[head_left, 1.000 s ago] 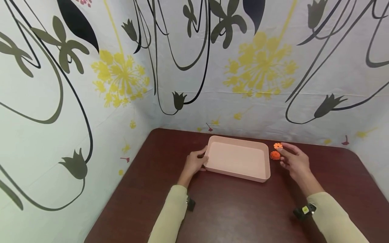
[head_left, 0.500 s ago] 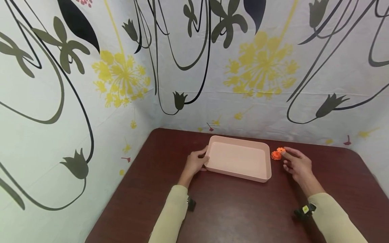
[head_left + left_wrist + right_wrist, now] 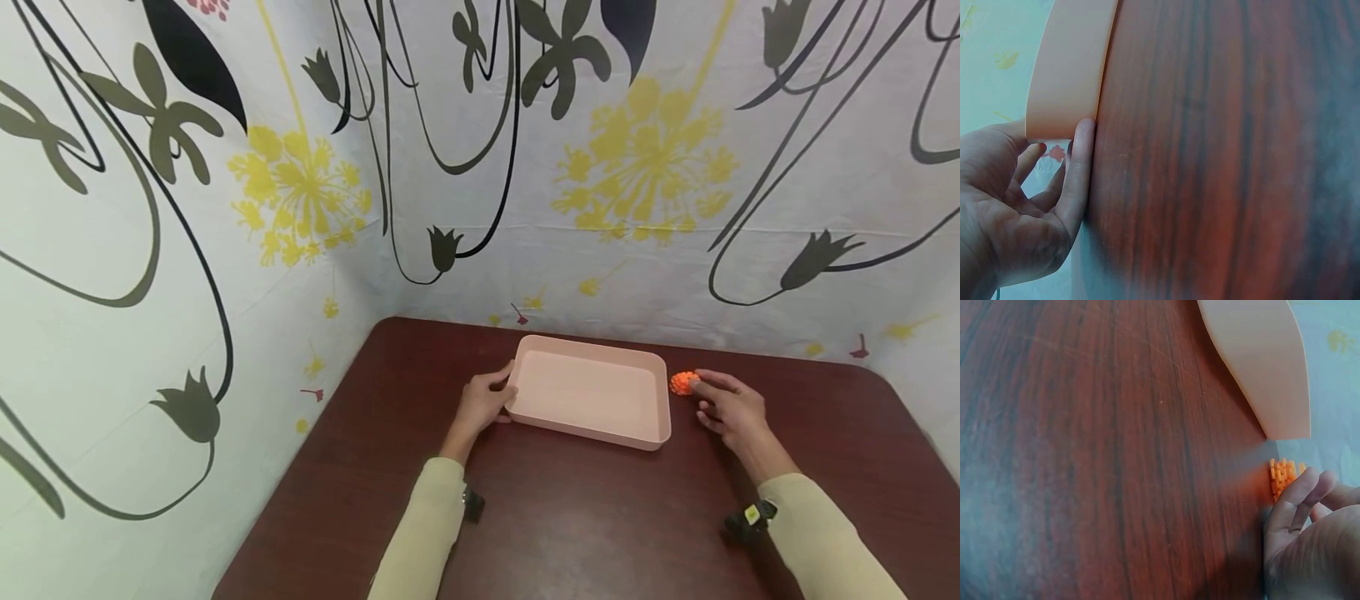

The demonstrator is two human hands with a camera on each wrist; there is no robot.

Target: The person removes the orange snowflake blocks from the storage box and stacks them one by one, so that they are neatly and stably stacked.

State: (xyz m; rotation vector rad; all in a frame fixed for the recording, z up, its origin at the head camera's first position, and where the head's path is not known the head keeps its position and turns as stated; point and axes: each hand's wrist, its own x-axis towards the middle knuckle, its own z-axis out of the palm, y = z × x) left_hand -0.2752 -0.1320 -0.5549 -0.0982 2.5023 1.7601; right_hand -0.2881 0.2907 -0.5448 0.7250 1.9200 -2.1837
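Observation:
A pale pink rectangular tray (image 3: 588, 395) lies on the dark red-brown table. My left hand (image 3: 482, 402) holds the tray's left end; in the left wrist view its fingers are spread along the tray's short wall (image 3: 1063, 119). Just right of the tray sits a small stack of orange notched discs (image 3: 682, 383), seen side-on as layered orange teeth (image 3: 1281, 477) in the right wrist view. My right hand (image 3: 738, 410) is at the stack's right side, thumb and index finger pinching an orange disc there. The fingers partly hide that disc.
Bare table surface (image 3: 570, 508) stretches in front of the tray. White fabric with a floral print (image 3: 480, 275) hangs behind the table and along its left side. A small black device (image 3: 750, 522) is worn at the right wrist.
My right hand has lowered the orange disc from above the stack to its right side, where the two now look merged. The left hand and tray have stayed put.

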